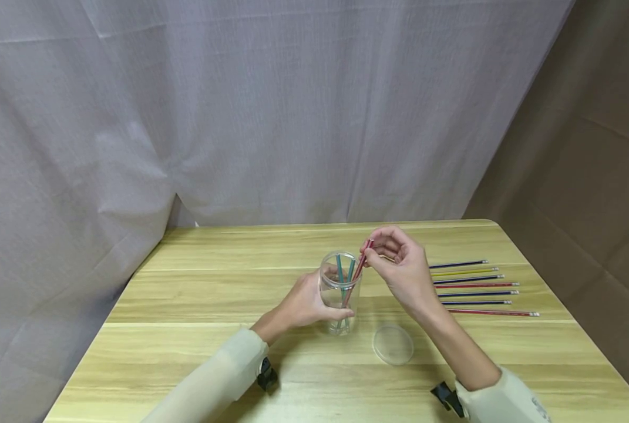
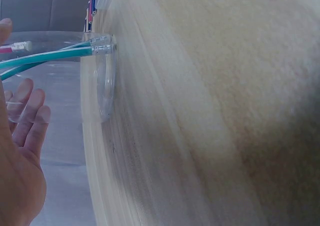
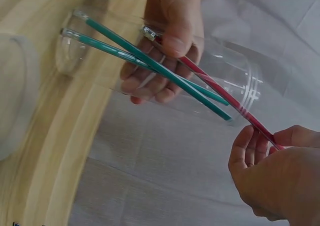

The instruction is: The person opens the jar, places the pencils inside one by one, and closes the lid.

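A clear plastic jar (image 1: 339, 330) with an open mouth is gripped by my left hand (image 1: 306, 302), fingers around one side and thumb across the front. Two teal pencils (image 3: 117, 42) lean crossed inside it, their eraser ends at the base. My right hand (image 1: 406, 270) pinches a red pencil (image 3: 212, 83) near its upper end, just above the jar's mouth. Most of that pencil is inside the jar, eraser end down. Through the clear wall the left fingers show behind the pencils. Whether the jar's base touches the table cannot be told.
A round clear lid (image 1: 393, 345) lies flat on the wooden table (image 1: 198, 294), in front and to the right of the jar. Several pencils, including a yellow pencil (image 1: 470, 272) and a red pencil (image 1: 499, 312), lie in a row behind the right forearm. Grey cloth (image 1: 293, 117) hangs behind.
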The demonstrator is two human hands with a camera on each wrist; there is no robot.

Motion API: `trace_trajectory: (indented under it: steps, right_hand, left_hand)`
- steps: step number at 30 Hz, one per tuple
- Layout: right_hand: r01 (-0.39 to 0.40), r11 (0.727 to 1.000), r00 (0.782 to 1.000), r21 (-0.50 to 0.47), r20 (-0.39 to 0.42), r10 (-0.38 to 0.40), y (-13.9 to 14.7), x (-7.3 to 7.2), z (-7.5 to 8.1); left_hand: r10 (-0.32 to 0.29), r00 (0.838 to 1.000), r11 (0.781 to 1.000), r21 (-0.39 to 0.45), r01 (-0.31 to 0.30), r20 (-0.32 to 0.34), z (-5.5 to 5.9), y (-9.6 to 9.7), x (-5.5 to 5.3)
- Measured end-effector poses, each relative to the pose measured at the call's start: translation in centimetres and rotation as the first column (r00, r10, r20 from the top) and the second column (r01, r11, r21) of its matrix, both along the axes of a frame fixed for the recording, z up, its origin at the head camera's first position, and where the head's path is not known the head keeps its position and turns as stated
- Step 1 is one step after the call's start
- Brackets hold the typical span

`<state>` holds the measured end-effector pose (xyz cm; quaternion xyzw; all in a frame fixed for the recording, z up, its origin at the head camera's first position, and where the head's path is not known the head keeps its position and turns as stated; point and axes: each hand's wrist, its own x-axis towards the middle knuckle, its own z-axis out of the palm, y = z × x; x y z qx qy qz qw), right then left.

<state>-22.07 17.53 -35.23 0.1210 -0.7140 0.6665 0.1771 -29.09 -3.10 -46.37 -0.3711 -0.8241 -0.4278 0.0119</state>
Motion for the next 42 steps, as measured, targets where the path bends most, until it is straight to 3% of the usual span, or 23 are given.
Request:
trace_trajectory:
  steps: [11, 16, 27, 32, 42]
  right_hand:
    - [0.017, 0.982, 1.000, 0.189, -0.023, -0.013, 0.0, -0.1, -1.3]
    - [0.056, 0.950, 0.997, 0.309, -0.064, -0.037, 0.0, -0.1, -1.8]
    - [0.172, 0.872, 0.977, 0.458, -0.194, -0.091, 0.1, 0.0, -2.2]
    - [0.193, 0.850, 0.969, 0.490, -0.229, -0.088, 0.2, 0.0, -2.5]
    - [0.201, 0.841, 0.967, 0.503, -0.241, -0.087, 0.4, 0.0, -2.5]
  left_hand:
    - [0.024, 1.000, 0.999, -0.029, -0.024, -0.007, 0.0, 0.0, 0.0]
    - [0.017, 1.000, 1.000, -0.022, -0.017, 0.007, 0.0, 0.0, 0.1]
    - [0.018, 1.000, 0.999, -0.038, -0.018, 0.004, 0.2, 0.0, 0.2]
    - [0.018, 1.000, 0.999, -0.046, -0.018, 0.004, 0.2, 0.0, 0.2]
    - [0.014, 1.000, 0.999, -0.038, -0.013, 0.013, 0.1, 0.0, 0.1]
